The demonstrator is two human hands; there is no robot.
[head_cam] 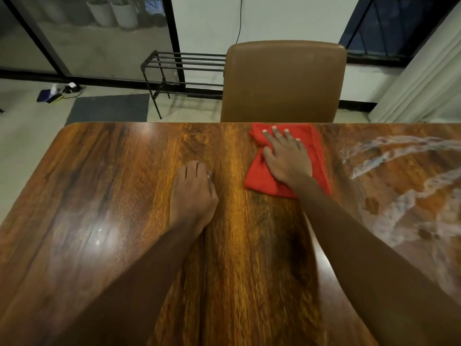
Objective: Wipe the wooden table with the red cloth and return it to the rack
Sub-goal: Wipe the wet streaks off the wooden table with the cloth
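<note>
The red cloth [262, 176] lies flat on the wooden table [99, 196] near its far edge, right of centre. My right hand [287, 156] presses down on the cloth with the fingers spread over it. My left hand [194, 196] rests on the bare tabletop to the left of the cloth, fingers curled under, holding nothing. A black metal rack [184, 68] with thin bars stands on the floor beyond the table, against the wall.
A brown padded chair [284, 81] is pushed up to the table's far edge, just behind the cloth. A grey mat [109, 108] and a cable with small items [57, 92] lie on the floor at the left. White curtains [424, 78] hang at the right.
</note>
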